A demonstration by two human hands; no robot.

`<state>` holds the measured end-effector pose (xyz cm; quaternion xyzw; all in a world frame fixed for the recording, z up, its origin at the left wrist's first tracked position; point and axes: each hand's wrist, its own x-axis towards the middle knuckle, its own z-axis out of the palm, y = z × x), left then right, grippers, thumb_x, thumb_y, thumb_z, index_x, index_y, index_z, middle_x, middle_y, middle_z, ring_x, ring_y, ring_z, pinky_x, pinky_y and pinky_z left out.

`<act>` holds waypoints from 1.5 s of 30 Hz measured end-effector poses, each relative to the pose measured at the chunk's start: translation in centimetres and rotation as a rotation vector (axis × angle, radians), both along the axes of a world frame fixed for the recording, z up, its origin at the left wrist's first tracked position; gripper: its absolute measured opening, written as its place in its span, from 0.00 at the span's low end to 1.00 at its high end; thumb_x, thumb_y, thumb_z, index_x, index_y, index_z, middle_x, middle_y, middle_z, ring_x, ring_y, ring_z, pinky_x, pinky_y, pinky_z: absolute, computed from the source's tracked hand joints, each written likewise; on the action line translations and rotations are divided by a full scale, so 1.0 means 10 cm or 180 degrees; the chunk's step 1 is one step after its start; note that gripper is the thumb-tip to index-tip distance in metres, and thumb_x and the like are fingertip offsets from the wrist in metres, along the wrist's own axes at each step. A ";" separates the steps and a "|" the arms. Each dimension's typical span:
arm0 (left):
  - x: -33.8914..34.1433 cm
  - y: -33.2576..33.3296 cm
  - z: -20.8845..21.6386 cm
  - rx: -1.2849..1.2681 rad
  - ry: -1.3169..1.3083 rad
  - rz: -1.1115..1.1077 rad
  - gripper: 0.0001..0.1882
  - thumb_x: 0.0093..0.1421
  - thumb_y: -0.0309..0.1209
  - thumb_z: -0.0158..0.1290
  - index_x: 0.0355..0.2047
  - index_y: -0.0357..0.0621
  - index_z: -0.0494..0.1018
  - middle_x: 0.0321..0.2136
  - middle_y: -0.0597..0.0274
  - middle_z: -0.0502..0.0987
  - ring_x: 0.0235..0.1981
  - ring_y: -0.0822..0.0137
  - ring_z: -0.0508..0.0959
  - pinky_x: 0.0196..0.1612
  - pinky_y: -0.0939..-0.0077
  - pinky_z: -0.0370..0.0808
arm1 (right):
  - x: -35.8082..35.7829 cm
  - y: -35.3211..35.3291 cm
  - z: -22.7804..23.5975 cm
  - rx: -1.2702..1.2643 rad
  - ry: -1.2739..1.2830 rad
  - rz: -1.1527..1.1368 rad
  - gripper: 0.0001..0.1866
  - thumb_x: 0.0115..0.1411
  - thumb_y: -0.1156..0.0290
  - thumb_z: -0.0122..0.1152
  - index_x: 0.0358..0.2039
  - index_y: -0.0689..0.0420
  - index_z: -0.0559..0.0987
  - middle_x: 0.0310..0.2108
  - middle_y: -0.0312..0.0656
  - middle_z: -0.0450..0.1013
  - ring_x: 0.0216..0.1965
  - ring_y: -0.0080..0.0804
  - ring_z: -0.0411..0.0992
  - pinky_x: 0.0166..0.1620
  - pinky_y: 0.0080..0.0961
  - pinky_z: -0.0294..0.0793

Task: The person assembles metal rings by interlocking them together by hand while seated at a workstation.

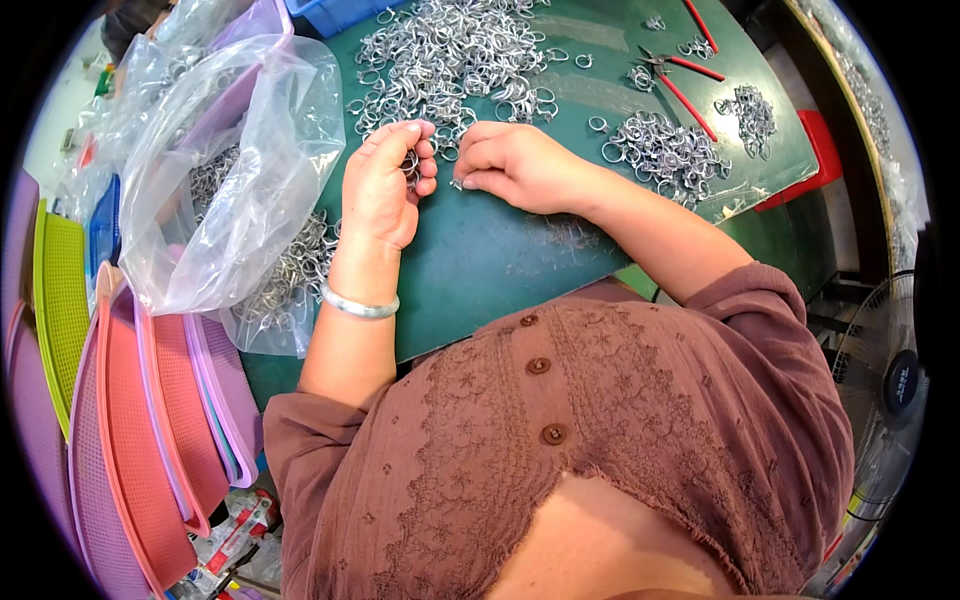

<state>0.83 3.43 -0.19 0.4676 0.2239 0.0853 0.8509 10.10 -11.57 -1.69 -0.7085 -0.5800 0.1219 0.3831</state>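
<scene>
My left hand (385,180) is curled closed at the near edge of a large heap of silver metal rings (450,60). A few rings show between its fingers and palm. Just to the right, my right hand (520,165) pinches thumb against forefinger, with a small silver ring (456,184) partly showing at the tips. Both hands are over the green table (480,260), close together but apart. Beyond my right wrist lies a smaller pile of ring pieces (668,155), with another little pile (752,120) farther right.
Red-handled pliers (690,70) lie at the back right. A clear plastic bag (300,130) with metal pieces stands left of my left hand. Stacked plastic baskets (140,430) fill the lower left. A blue bin (340,12) is at the back, a red bin (822,160) right, a fan (880,390) lower right.
</scene>
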 end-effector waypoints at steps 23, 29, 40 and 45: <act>-0.04 -0.23 0.05 0.0991 0.0075 -0.0319 0.09 0.56 0.33 0.48 0.24 0.41 0.72 0.16 0.70 0.68 0.15 0.80 0.64 0.16 0.88 0.59 | 0.06 -0.06 0.13 0.1123 0.0218 -0.0489 0.06 0.48 0.78 0.57 0.29 0.59 0.73 0.29 0.37 0.70 0.28 0.26 0.69 0.31 0.20 0.68; -0.03 -0.21 -0.01 0.0725 0.0002 -0.0325 0.08 0.57 0.31 0.47 0.29 0.40 0.72 0.18 0.71 0.68 0.17 0.81 0.65 0.17 0.89 0.59 | 0.02 -0.05 0.15 0.1262 0.0239 -0.0656 0.12 0.47 0.78 0.58 0.35 0.58 0.72 0.32 0.37 0.70 0.28 0.25 0.69 0.29 0.20 0.68; -0.04 -0.20 -0.01 0.0678 -0.0239 -0.0393 0.08 0.58 0.30 0.46 0.33 0.40 0.72 0.21 0.71 0.69 0.19 0.81 0.64 0.19 0.90 0.59 | 0.11 -0.07 0.11 0.1192 0.0174 -0.0882 0.11 0.49 0.80 0.54 0.35 0.58 0.73 0.32 0.41 0.71 0.30 0.30 0.70 0.30 0.21 0.69; -0.03 -0.16 -0.03 0.0317 -0.0354 -0.0462 0.10 0.58 0.30 0.44 0.37 0.38 0.70 0.23 0.67 0.70 0.20 0.78 0.67 0.20 0.87 0.62 | 0.17 -0.07 0.04 0.1062 -0.0502 -0.1013 0.11 0.47 0.79 0.54 0.33 0.57 0.73 0.28 0.40 0.69 0.31 0.39 0.69 0.34 0.28 0.69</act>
